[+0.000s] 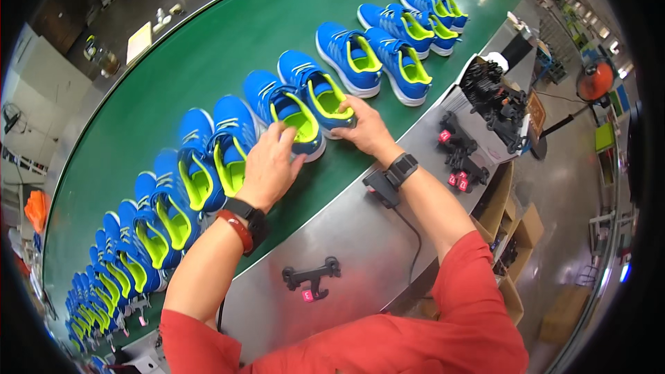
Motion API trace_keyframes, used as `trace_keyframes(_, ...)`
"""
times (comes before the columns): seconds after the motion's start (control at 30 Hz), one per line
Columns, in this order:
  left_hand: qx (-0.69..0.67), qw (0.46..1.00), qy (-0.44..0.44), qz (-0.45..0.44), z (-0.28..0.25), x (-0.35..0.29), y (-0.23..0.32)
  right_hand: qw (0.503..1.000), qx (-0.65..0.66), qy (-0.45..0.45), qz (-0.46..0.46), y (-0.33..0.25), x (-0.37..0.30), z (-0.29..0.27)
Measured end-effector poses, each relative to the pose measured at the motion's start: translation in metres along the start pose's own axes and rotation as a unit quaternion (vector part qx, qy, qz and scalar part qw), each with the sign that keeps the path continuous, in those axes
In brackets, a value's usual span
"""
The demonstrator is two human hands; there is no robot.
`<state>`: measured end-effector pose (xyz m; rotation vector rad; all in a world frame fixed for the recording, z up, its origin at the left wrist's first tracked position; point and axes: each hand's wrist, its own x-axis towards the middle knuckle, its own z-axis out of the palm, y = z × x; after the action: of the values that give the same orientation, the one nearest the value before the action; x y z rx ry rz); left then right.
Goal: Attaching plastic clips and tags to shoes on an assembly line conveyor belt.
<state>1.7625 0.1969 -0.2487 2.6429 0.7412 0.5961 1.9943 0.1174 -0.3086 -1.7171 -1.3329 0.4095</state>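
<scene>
Two blue sneakers with lime-green linings and white soles are side by side on the green conveyor belt [228, 55], heels toward me. My left hand [271, 165] grips the heel of the left sneaker [262, 90], fingertips at its collar and thumb low by the sole. The heel of the right sneaker [298, 68] is pinched in my right hand [368, 127], with fingers over the collar edge and thumb beneath. Beside my left wrist stands another blue sneaker [232, 116], separate from the held pair.
Sneaker pairs line the belt: a long row [163, 194] at left, others [409, 24] at upper right. On the metal ledge [277, 318] lies a black plastic shoe hanger [312, 277] with a pink tag. More hangers [460, 152] and a box of black hangers [492, 97] are at right.
</scene>
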Motion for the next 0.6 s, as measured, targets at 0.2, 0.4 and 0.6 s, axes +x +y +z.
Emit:
trace_keyframes(0.2, 0.008, 0.996, -0.09, -0.024, 0.006, -0.002, -0.011, 0.992, -0.115, 0.04, -0.032, -0.03, -0.008, 0.004)
trace_keyframes(0.4, -0.039, 0.987, -0.134, -0.082, -0.012, -0.016, -0.003, 0.96, 0.028, -0.176, -0.215, -0.115, -0.093, -0.001)
trace_keyframes(0.6, -0.006, 0.989, -0.143, -0.036, -0.033, -0.002, -0.004, 0.891, -0.066, -0.416, -0.166, -0.154, -0.165, 0.017)
